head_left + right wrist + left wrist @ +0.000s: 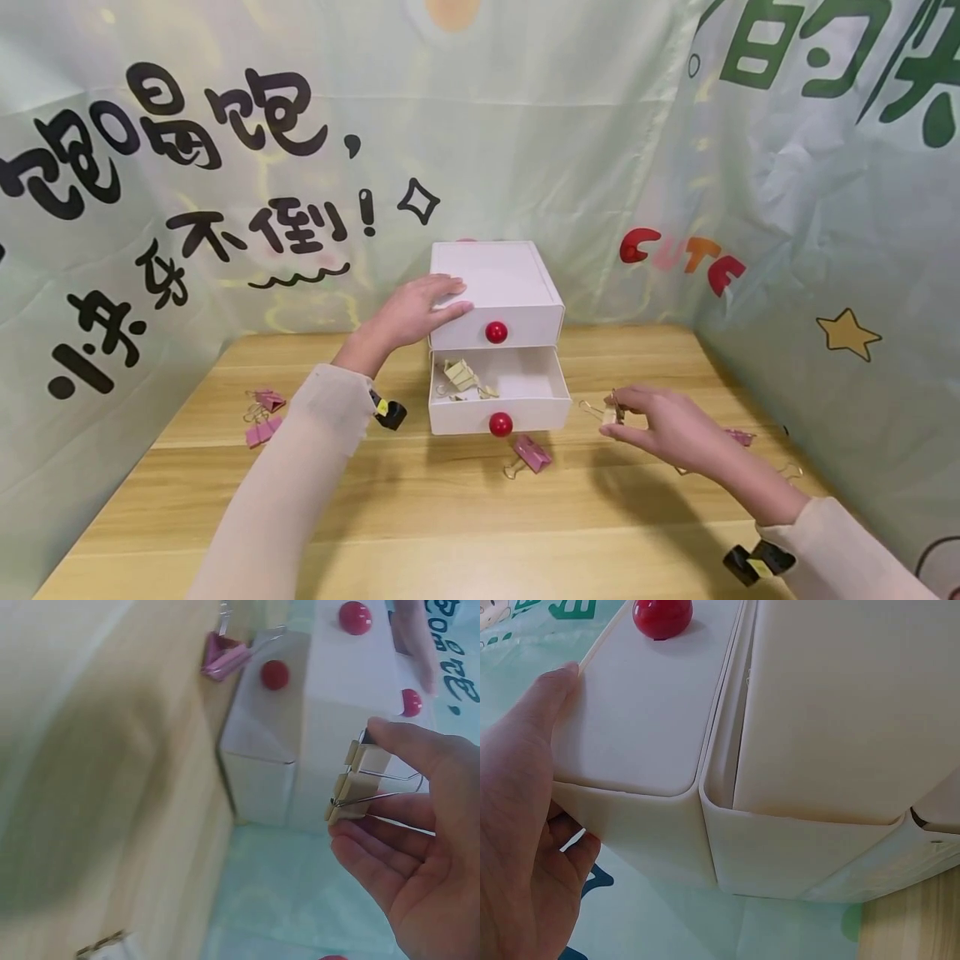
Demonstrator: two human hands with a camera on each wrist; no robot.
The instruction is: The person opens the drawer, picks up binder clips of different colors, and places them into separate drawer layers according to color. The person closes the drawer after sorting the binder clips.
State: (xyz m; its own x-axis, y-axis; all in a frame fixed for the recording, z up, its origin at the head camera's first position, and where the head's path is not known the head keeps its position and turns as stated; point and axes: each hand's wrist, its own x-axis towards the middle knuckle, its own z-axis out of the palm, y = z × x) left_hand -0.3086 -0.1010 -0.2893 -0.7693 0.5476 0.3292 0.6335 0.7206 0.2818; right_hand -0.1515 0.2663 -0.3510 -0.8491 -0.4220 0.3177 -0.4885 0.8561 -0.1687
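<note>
A small white drawer cabinet (495, 271) stands at the back of the table, its middle drawer (498, 417) pulled out. Inside that drawer lie several cream binder clips (460, 375). My left hand (416, 310) rests on the cabinet's top left part, thumb along the front upper edge; the left wrist view has this hand (529, 802) beside the top drawer's front. To the right of the open drawer, my right hand (667, 425) pinches a cream binder clip (364, 776) with wire handles between thumb and fingertips, above the table. A pink binder clip (532, 454) lies before the drawer.
Pink clips (262, 431) lie on the wooden table (480, 533) at the left. Another pink clip (741, 437) and more clips lie at the right, partly behind my right arm. Printed cloth (525, 150) closes off the back and sides. Red knobs (274, 674) stick out from the drawers.
</note>
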